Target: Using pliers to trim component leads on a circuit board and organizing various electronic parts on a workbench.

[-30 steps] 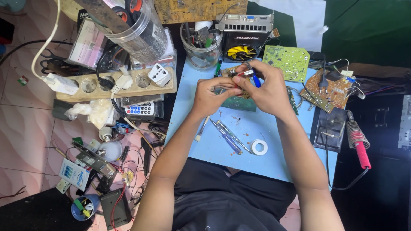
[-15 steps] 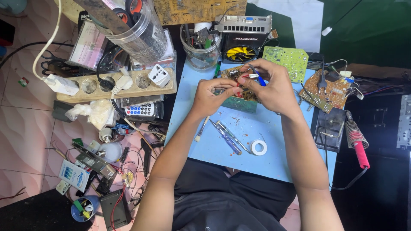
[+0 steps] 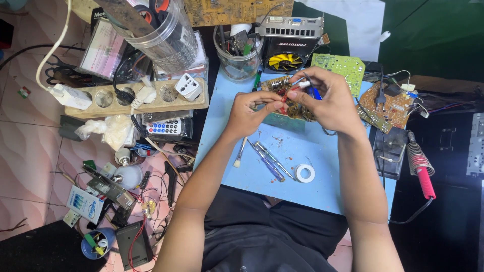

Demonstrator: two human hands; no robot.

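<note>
While both hands meet at upper centre of the frame, right hand [image 3: 325,103] is pinched shut on a small white-tipped part [image 3: 304,84] with a blue-handled tool [image 3: 313,92] running through the same grip. Left hand [image 3: 252,111] has fingers closed on a thin red piece [image 3: 285,94], its tip touching the white-tipped part. Exactly what the red piece is: cannot tell, too small.

Directly under the hands: a brown circuit board [image 3: 278,83], mostly hidden by fingers, lying at the far edge of the blue bench [image 3: 322,186].

Lower on the bench, just below the left wrist: a small brush [image 3: 239,155], then two slim metal tools [image 3: 268,160] lying diagonal, side by side. A white tape roll [image 3: 305,173] sits to their right, apart from them.

Behind the hands: clear jar of tools [image 3: 237,55], a fan unit with yellow blades [image 3: 285,61], a green circuit board [image 3: 342,68].

Right side of frame: brown board with wires [image 3: 390,108], and a red-handled soldering iron [image 3: 421,168] at the bench edge.

Left side: beige power strip [image 3: 136,100] with plugs in it, a remote control [image 3: 164,127] just below it, loose clutter on the floor in the lower left.
</note>
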